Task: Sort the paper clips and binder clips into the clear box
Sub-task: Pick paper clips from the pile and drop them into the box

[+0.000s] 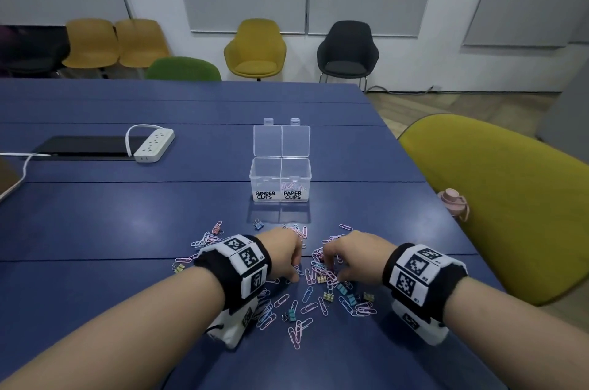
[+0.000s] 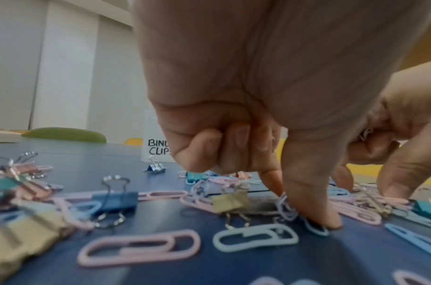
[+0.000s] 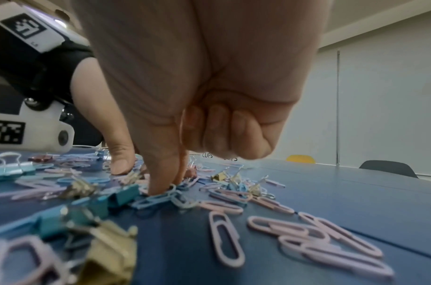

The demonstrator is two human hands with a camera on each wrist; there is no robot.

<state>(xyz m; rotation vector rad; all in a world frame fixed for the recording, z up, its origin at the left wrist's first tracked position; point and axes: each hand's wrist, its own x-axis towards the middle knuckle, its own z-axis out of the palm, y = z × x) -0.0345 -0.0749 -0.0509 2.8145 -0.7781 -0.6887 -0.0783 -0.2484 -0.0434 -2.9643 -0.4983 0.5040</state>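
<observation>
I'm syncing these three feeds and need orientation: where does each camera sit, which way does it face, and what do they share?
Head: worn on the head, looking forward and down over the blue table at the clear box; both forearms, left hand and right hand show.
Left wrist: just above the table, looking along the left hand, thumb and forefinger down on a paper clip.
Right wrist: equally low, looking along the right hand into the clip pile.
Shared: all three show the clip pile; each wrist view also catches the other hand.

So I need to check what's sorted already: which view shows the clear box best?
Head view: the clear box shows whole, lid open, both labels readable, paper clips in the right compartment. The left wrist view shows part of one label; the right wrist view, blurred lettering.
</observation>
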